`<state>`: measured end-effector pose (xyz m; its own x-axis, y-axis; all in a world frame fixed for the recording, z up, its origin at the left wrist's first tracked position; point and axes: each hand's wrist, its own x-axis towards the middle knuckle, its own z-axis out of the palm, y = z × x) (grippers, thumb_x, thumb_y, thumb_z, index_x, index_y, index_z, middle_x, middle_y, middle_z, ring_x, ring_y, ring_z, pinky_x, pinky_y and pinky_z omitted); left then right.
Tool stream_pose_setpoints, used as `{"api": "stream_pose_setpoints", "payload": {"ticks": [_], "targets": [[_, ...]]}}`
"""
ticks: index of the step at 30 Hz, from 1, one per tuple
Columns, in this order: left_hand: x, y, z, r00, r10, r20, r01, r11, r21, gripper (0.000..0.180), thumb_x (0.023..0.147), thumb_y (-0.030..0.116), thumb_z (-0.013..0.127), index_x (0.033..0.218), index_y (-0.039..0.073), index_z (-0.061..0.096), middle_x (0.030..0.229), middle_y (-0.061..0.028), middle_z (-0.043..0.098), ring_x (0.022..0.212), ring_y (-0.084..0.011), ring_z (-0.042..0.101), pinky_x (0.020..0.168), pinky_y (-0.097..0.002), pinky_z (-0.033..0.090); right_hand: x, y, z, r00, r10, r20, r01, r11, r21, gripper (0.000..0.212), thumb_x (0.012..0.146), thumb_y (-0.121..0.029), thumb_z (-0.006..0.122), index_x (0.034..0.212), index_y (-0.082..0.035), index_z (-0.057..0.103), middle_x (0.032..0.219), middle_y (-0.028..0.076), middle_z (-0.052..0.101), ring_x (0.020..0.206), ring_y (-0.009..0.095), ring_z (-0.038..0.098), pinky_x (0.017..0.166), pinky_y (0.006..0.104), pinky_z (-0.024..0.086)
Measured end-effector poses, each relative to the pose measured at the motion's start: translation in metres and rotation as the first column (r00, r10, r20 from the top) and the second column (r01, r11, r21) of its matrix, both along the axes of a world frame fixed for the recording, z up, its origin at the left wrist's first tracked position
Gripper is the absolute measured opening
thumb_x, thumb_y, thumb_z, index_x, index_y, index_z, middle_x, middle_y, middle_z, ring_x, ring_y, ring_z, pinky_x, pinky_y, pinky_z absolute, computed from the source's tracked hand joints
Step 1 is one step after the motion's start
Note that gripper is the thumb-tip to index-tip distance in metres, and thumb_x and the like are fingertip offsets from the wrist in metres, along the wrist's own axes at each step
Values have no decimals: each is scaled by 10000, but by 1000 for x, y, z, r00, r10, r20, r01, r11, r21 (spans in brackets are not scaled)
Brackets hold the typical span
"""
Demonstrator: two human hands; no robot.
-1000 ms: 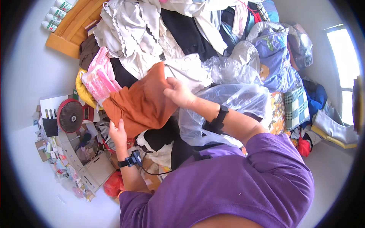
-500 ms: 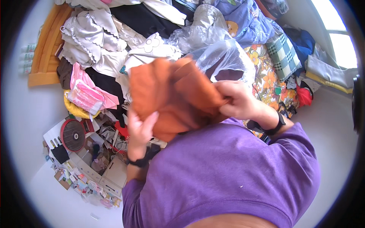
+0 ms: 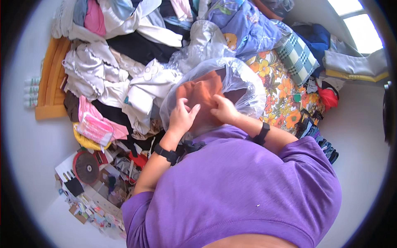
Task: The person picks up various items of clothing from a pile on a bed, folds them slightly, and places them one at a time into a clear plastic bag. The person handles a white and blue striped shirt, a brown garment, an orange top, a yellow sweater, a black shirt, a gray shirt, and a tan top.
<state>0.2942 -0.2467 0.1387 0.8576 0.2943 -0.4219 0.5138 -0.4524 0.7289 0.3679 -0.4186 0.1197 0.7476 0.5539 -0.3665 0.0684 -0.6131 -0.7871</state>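
Note:
A folded orange-brown cloth [image 3: 201, 88] lies in the mouth of a clear plastic bag [image 3: 253, 90], partly down inside it. My left hand [image 3: 182, 117] rests at the cloth's left side, its thumb and fingers apart. Against the right side of the cloth is my right hand [image 3: 226, 110], with its fingers also apart and touching the fabric. Darker fabric [image 3: 234, 94] shows inside the bag, to the right of the cloth. The lower part of the bag is hidden behind my purple top.
White clothes [image 3: 151, 84] and black garments [image 3: 142, 47] are heaped left and beyond the bag. A blue quilt [image 3: 248, 27] and checked pillow [image 3: 295, 53] lie far right, by a floral cover [image 3: 275, 84]. A red-rimmed fan [image 3: 87, 166] stands at lower left, near a wooden headboard [image 3: 51, 87].
The orange-brown cloth, previously held up and spread between both hands, has gone down into the bag's mouth. My hands have drawn closer together and loosened on it. The view has shifted slightly.

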Motion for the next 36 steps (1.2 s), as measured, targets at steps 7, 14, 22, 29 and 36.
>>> {"api": "stream_pose_setpoints", "payload": {"ticks": [7,14,22,29,36], "targets": [[12,5,-58,917,400,15,-277,661,-697,436,725,26,525,1152,-27,453,1020,-95,566,888,-190,568,758,-287,465,31,-12,5,913,208,-351,-150,971,184,269,724,-241,619,897,-35,619,863,100,624,838,217,586,781,294,440],[18,9,10,918,383,-102,-237,323,-916,496,752,-3,479,1239,-7,385,1185,-114,481,1060,-212,499,908,-309,406,44,-70,1,693,511,-509,-674,710,-205,376,723,-336,610,909,-9,612,793,123,615,719,206,589,665,321,456],[92,-69,-19,901,391,187,-9,448,-894,512,759,-42,479,1251,15,351,1051,-71,545,929,-146,545,804,-257,444,61,-74,123,860,56,-507,129,938,323,128,852,-146,536,919,-38,553,717,-4,536,611,75,494,564,235,424],[131,-127,-86,907,-412,88,328,558,-763,279,858,290,506,982,42,538,881,-81,584,749,-180,561,639,-329,472,56,-63,144,697,170,-697,326,790,519,143,873,-117,495,978,-20,508,621,-47,392,507,41,326,453,194,248],[122,-82,-65,719,-478,505,438,875,205,346,747,178,544,1046,21,470,929,-192,561,897,-354,532,780,-446,417,70,-83,137,730,-46,-682,480,745,463,112,816,-96,533,889,-11,544,587,-41,408,498,49,345,466,194,271]]}}
